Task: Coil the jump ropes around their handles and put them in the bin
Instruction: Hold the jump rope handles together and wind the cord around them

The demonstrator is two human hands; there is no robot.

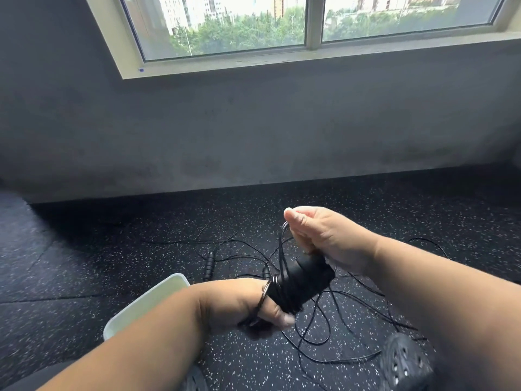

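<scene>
My left hand grips a pair of black jump rope handles, held together and pointing up to the right. Several turns of thin black rope are wound round their middle. My right hand is just above the handles and pinches a strand of that rope, which runs down to the coil. Loose rope lies tangled on the speckled floor below. A second black handle lies on the floor behind. The white bin stands at the left, partly hidden by my left forearm.
A grey wall with a window rises beyond the black speckled rubber floor. My black perforated shoe is at the lower right, with rope lying near it. More thin rope trails across the floor at the right.
</scene>
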